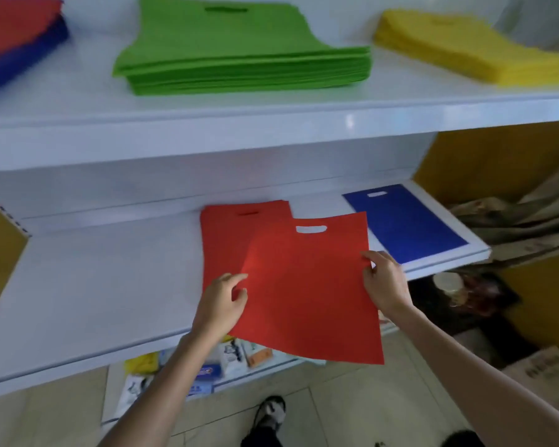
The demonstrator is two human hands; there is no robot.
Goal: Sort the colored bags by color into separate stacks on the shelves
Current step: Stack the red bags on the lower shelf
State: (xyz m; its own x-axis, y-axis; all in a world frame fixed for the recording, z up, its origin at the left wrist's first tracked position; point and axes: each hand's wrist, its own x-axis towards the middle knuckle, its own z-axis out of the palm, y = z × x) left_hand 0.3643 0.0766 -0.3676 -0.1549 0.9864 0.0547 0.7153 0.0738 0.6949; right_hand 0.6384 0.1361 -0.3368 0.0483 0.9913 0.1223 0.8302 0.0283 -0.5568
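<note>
I hold a flat red bag [307, 285] with a cut-out handle over the lower shelf [94, 285]. My left hand [221, 304] pinches its left edge and my right hand [384, 282] pinches its right edge. The bag partly covers a red bag stack [226, 233] lying on the shelf, and its near corner hangs past the shelf's front edge. A blue bag [404, 221] lies flat to the right on the same shelf. On the upper shelf sit a green stack [239, 56], a yellow stack [478, 50] and a mixed red and blue pile [13, 43].
The upper shelf's front lip [271, 130] overhangs the lower shelf. Packets and small goods [207, 369] lie below the lower shelf. Crumpled cloth or paper [523, 221] and cardboard boxes [542, 372] fill the right side. My shoe [271, 411] stands on the tiled floor.
</note>
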